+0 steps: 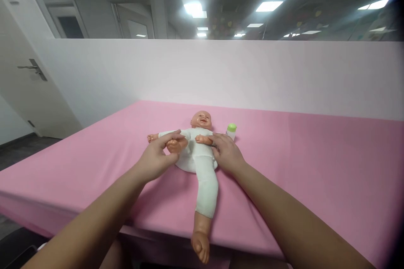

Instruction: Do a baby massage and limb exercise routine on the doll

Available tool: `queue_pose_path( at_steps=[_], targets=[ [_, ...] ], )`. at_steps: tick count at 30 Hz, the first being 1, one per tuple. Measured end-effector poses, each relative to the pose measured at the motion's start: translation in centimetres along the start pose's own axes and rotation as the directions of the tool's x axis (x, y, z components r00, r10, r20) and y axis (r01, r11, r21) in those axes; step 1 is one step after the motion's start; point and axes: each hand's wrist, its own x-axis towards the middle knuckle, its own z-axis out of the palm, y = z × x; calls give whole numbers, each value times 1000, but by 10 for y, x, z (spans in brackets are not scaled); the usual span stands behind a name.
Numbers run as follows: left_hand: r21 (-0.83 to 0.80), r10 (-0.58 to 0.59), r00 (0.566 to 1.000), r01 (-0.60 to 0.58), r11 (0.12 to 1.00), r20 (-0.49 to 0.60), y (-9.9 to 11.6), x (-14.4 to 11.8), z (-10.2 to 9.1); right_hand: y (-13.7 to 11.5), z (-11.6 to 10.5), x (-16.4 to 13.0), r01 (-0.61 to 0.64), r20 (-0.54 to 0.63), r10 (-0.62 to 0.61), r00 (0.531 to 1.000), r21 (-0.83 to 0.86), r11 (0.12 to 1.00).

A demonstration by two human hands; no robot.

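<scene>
A baby doll (pixel 198 164) in white clothing lies on its back on a pink-covered table (pixel 299 164), head away from me. One leg stretches toward me, its foot over the table's front edge. My left hand (pixel 158 157) is closed around the doll's other foot, lifted up near its body. My right hand (pixel 225 153) rests on the doll's hip and side, fingers touching the white cloth by its arm. A white diaper or cloth shows under the doll's bottom.
A small white bottle with a green cap (pixel 231 130) stands just right of the doll's head. A white partition wall (pixel 252 75) runs behind the table. A door (pixel 28 84) with a handle is at the left.
</scene>
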Motion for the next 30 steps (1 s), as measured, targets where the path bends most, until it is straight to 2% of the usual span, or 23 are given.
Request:
queue_pose_path(
  at_steps=[3,5,11,14,17,20,23,26,28,30],
  targets=[
    [-82,-107,987,117,990,119,-8,30,8,3,-1,1,3,1,-3,1000,20,1000],
    [-116,-150,978,168,979,146,-13,42,16,6,0,2,-9,-6,9,1000,32,999],
    [-193,-166,984,176,965,64,-30,48,35,11,4,6,-78,-8,78,997,35,996],
    [-153,-158,987,161,975,34,-30,40,36,13,5,6,-140,-19,141,990,15,990],
    [-39,-123,990,121,992,-65,-21,30,32,15,5,5,-214,-32,216,976,43,976],
    [93,-42,978,62,994,-202,-9,12,25,18,1,4,-305,-77,317,945,140,942],
    [132,-3,954,45,990,-300,-2,-20,16,27,-7,2,-392,-146,433,889,243,887],
    [146,-19,942,72,987,-334,-5,-68,10,45,-18,1,-496,-192,560,806,297,816],
    [86,-70,913,114,990,-402,-12,-103,8,60,-23,0,-559,-179,629,756,324,763],
    [47,-102,900,134,990,-423,-21,-136,6,75,-28,-2,-614,-159,690,706,349,708]
  ],
)
